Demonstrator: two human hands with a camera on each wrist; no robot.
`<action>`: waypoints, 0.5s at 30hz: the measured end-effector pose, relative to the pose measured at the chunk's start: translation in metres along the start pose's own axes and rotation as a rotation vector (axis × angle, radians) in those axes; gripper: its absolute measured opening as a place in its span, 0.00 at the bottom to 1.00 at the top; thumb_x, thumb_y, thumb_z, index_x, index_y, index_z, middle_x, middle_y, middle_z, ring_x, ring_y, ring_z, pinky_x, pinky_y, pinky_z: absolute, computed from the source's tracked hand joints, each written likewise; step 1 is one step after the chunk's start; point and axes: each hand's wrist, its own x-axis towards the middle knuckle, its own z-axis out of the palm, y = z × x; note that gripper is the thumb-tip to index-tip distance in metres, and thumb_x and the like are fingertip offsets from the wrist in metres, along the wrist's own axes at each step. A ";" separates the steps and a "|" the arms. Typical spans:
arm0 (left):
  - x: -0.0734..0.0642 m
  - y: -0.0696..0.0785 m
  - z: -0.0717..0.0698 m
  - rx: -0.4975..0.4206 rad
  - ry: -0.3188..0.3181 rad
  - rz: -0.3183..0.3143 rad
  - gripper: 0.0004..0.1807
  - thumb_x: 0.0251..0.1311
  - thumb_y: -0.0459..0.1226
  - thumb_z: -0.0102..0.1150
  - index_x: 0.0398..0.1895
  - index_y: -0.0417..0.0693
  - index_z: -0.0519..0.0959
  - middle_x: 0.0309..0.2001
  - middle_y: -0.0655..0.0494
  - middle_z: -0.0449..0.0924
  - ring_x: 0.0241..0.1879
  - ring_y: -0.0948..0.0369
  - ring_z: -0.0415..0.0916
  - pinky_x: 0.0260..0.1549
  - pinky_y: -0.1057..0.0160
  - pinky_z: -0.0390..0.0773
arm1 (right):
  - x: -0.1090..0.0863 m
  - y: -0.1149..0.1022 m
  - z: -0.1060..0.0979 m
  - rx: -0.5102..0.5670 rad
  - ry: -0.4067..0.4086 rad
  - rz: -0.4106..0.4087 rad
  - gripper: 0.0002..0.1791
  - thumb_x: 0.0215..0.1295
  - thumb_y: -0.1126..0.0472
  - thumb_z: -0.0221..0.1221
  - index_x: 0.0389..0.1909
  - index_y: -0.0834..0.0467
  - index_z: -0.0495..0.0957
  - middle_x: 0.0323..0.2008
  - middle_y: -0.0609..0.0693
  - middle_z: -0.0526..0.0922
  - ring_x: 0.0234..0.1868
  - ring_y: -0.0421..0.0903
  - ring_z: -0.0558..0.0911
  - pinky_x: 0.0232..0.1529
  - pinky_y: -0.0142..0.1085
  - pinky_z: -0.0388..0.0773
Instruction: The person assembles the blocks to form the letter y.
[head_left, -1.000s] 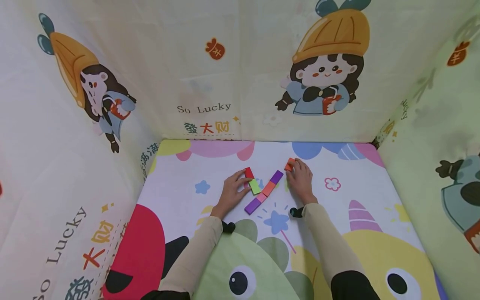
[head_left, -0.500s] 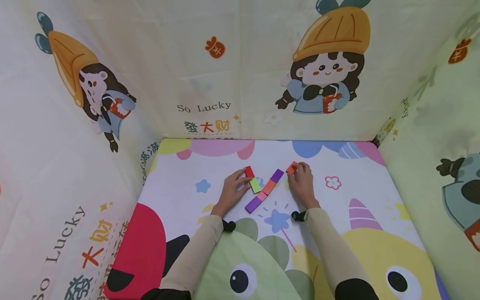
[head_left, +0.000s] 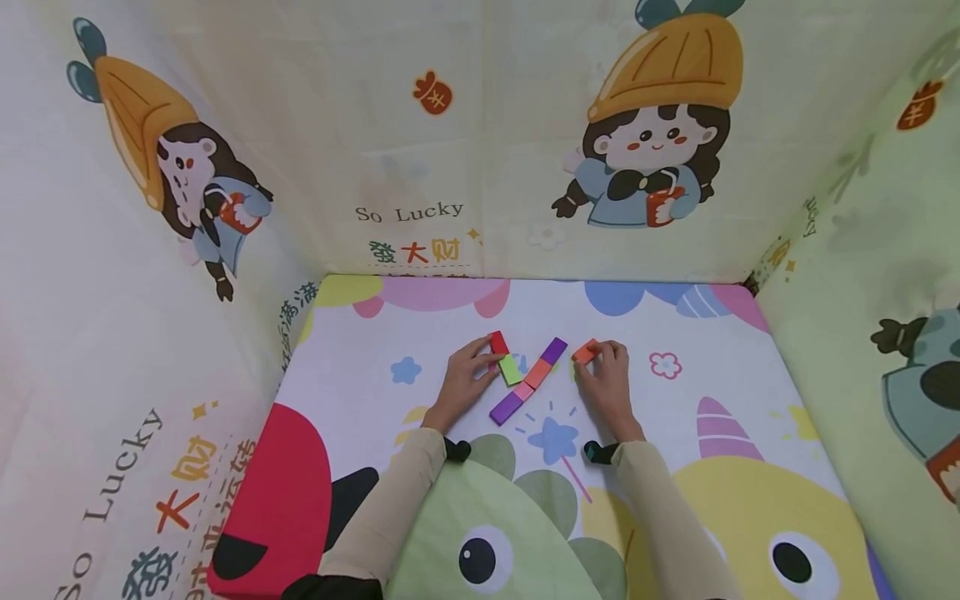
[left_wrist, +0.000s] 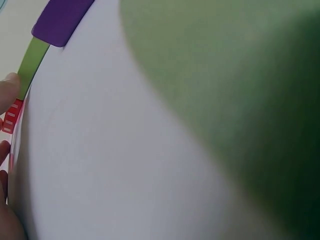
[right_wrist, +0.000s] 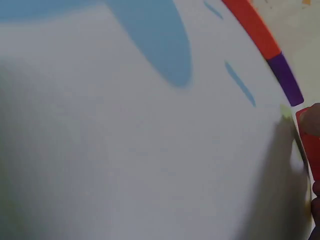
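Right of the green block (head_left: 510,370), gripped by the left hand (head_left: 463,382), the right hand (head_left: 609,390) pinches an orange block (head_left: 584,352).

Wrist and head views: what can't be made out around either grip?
Head: whether the left grip pinches or just touches the green block; too small.
Head: part of the orange block, hidden by the right grip.
Left wrist: most of the left grip, cut off by the left edge.
Right wrist: most of the right grip, cut off by the right edge.
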 end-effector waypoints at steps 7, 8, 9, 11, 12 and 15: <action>0.001 -0.001 0.001 -0.002 0.040 0.051 0.16 0.65 0.36 0.70 0.56 0.52 0.88 0.73 0.45 0.74 0.74 0.47 0.70 0.73 0.43 0.69 | -0.025 -0.009 0.000 0.035 0.045 0.010 0.22 0.66 0.63 0.68 0.57 0.66 0.74 0.63 0.66 0.66 0.69 0.61 0.65 0.73 0.55 0.65; 0.001 -0.002 0.002 0.001 0.047 0.059 0.16 0.65 0.36 0.70 0.56 0.52 0.88 0.73 0.45 0.74 0.74 0.47 0.70 0.72 0.43 0.70 | -0.029 -0.010 0.001 0.037 0.048 0.008 0.22 0.65 0.64 0.68 0.57 0.66 0.74 0.63 0.66 0.67 0.69 0.62 0.65 0.73 0.55 0.65; 0.001 -0.002 0.002 0.007 0.052 0.065 0.16 0.65 0.36 0.70 0.56 0.52 0.88 0.72 0.45 0.74 0.74 0.47 0.71 0.72 0.43 0.70 | -0.032 -0.011 0.001 0.040 0.050 0.008 0.22 0.65 0.64 0.68 0.57 0.66 0.74 0.62 0.66 0.67 0.69 0.61 0.65 0.73 0.55 0.64; 0.001 -0.003 0.002 0.015 0.058 0.072 0.16 0.65 0.37 0.70 0.56 0.52 0.88 0.72 0.44 0.75 0.73 0.47 0.71 0.71 0.43 0.71 | -0.039 -0.012 0.001 0.041 0.053 0.008 0.22 0.65 0.64 0.69 0.57 0.66 0.75 0.62 0.65 0.67 0.69 0.61 0.65 0.73 0.55 0.64; 0.001 -0.003 0.003 0.019 0.059 0.073 0.16 0.65 0.37 0.70 0.56 0.52 0.88 0.72 0.44 0.75 0.73 0.47 0.71 0.71 0.43 0.71 | -0.043 -0.013 0.001 0.043 0.055 0.008 0.22 0.65 0.64 0.69 0.57 0.65 0.75 0.61 0.65 0.67 0.69 0.61 0.66 0.73 0.55 0.65; 0.001 -0.004 0.003 0.023 0.060 0.076 0.16 0.65 0.37 0.70 0.56 0.51 0.88 0.72 0.44 0.75 0.73 0.47 0.72 0.71 0.43 0.71 | -0.056 -0.017 0.004 0.050 0.057 -0.003 0.23 0.64 0.65 0.70 0.56 0.65 0.75 0.61 0.64 0.68 0.67 0.61 0.67 0.71 0.56 0.65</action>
